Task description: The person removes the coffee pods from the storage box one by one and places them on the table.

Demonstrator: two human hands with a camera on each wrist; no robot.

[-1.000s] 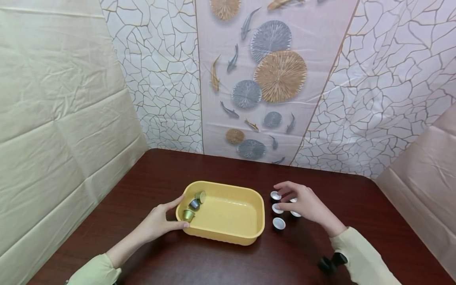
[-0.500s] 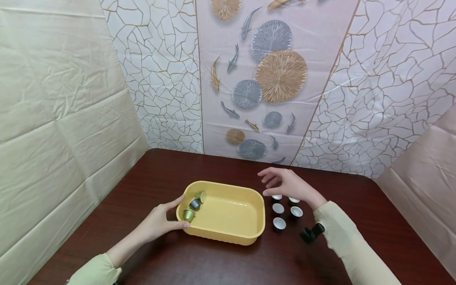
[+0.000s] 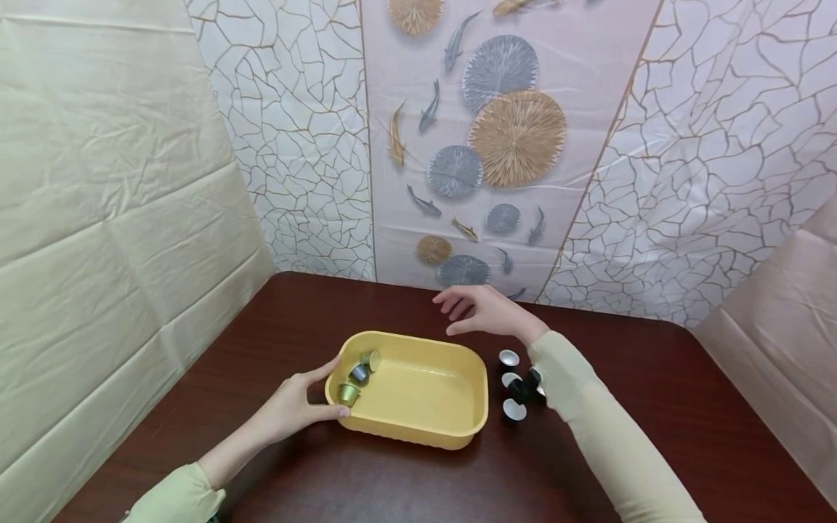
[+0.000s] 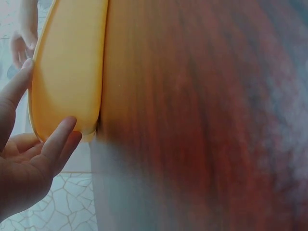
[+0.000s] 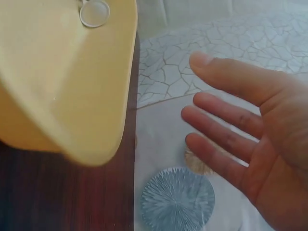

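Observation:
My left hand (image 3: 291, 408) grips the left end of a yellow tray (image 3: 418, 433), its thumb at the near rim and its fingers spread along the end. Three coffee capsules lie inside at that end: an olive one (image 3: 370, 360), a dark blue one (image 3: 359, 373) and a green one (image 3: 349, 394). Beyond the tray's far right rim, my right hand (image 3: 487, 311) is held in the air, fingers loosely extended with nothing between them. In the right wrist view, the fingers of the right hand (image 5: 240, 125) are apart from the tray.
Right of the tray, several dark capsules stand with pale lids up, such as a near capsule (image 3: 514, 410) and a far capsule (image 3: 508, 359). The right sleeve (image 3: 588, 414) and a black wrist mount (image 3: 521, 389) cover others. Patterned cloth (image 3: 458, 218) hangs behind the dark table (image 3: 314, 298).
My right hand has moved left and away from me, from over the standing capsules to beyond the tray's far right rim. The left hand and the tray stay put.

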